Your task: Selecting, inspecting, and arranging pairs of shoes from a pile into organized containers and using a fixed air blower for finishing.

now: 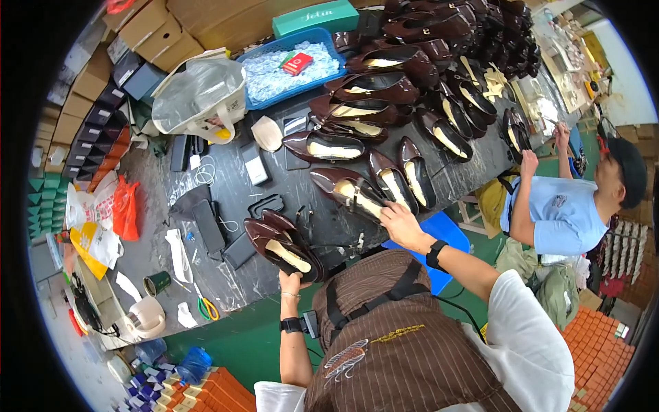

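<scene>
My left hand is closed on the heel end of a pair of glossy burgundy pointed flat shoes near the table's front edge. Their insoles are pale, and their toes point away from me. To the right, my right hand has its fingers on the heel end of another burgundy shoe, which has a strap across it and lies on the table. Those fingertips are partly hidden by the shoe. Beside that hand stand two more burgundy flats, toes pointing away.
Many burgundy shoes crowd the black table's far right. A blue basket, tote bag, phone and scissors lie about. A co-worker at the right handles a shoe. A blue bin stands below the edge.
</scene>
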Tool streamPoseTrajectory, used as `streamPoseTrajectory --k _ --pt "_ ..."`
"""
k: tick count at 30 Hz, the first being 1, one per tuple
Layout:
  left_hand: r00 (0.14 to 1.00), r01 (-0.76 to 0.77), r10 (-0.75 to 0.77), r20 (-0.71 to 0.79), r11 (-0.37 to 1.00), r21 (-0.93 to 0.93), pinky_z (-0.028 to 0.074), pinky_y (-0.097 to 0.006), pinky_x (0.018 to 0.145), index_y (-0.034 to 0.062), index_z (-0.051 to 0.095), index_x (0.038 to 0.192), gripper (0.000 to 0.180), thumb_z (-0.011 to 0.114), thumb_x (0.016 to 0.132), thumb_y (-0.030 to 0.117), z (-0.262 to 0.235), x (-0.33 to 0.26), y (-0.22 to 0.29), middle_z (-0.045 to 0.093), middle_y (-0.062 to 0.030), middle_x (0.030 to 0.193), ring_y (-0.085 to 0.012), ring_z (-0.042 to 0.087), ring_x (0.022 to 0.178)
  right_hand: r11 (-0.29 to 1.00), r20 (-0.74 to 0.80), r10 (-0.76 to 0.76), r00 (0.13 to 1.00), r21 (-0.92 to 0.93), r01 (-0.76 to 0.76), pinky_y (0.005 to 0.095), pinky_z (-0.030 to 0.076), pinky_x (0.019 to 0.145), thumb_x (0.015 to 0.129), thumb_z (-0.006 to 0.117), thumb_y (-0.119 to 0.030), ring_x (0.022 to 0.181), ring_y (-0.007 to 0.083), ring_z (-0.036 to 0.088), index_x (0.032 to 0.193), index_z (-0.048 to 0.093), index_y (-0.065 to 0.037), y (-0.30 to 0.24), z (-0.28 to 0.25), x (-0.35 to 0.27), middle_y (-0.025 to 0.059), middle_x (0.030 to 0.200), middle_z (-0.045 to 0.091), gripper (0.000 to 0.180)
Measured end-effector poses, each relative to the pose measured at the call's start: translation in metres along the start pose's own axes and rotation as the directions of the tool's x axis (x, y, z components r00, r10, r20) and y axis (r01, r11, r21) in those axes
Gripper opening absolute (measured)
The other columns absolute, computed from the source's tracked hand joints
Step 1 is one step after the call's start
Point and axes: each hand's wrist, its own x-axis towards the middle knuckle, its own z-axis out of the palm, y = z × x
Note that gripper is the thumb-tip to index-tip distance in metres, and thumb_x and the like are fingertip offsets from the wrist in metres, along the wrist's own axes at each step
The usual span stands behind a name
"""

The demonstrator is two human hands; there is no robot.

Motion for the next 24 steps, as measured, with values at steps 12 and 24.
streamPoseTrajectory --k 12,24 --pt "0.996 0.092 -0.093 -0.003 0.982 0.165 0.059 -0.051 0.074 0.0046 0.038 0.135 0.056 0.047 0.080 -0.005 0.000 -0.002 0.010 0.057 -0.0185 0.121 -0.0364 0.063 0.102 0.979 0.053 -0.010 0.999 0.203 -0.001 0.0434 0.052 0.085 0.086 0.060 -0.022 0.117 0.0404 0.048 0.101 0.056 -0.006 -0.061 0.018 0.020 0.0143 0.109 0.056 0.022" --pt "0.997 0.061 -0.050 -0.063 0.982 0.176 0.059 -0.041 0.066 0.0125 0.026 0.141 0.070 0.056 0.079 -0.004 -0.009 0.001 0.025 0.055 -0.0151 0.123 -0.0305 0.063 0.102 0.957 0.083 0.205 0.975 0.190 -0.217 0.0395 0.049 0.077 0.077 0.069 -0.018 0.095 0.0288 0.057 0.083 0.065 -0.002 0.024 0.010 -0.027 0.0096 0.092 0.060 0.017"
